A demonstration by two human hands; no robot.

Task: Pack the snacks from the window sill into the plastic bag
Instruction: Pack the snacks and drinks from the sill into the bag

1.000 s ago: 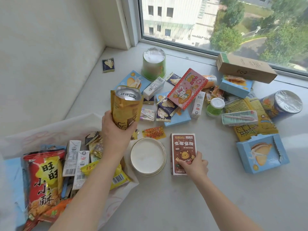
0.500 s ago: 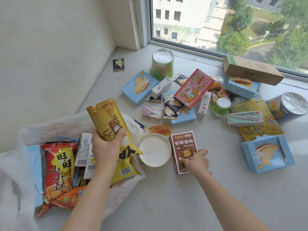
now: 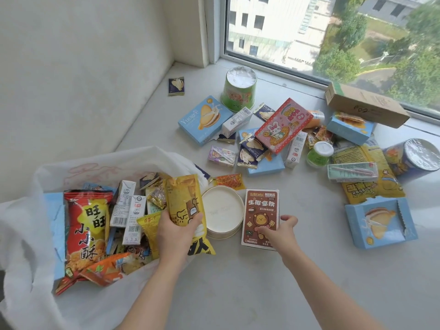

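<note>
A bare white wall (image 3: 83, 79) rises up and left of the left hand (image 3: 177, 231). Far beyond the right hand (image 3: 278, 231), past a window frame (image 3: 215, 32), stand a pale building (image 3: 269, 22), green trees (image 3: 338, 63) and a curved road (image 3: 376, 76).

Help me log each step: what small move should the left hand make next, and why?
Probably let go of the yellow bag. The left hand grips it at the mouth of the plastic bag, over the snacks already inside, so releasing would pack it. The right hand grips the brown box.
</note>
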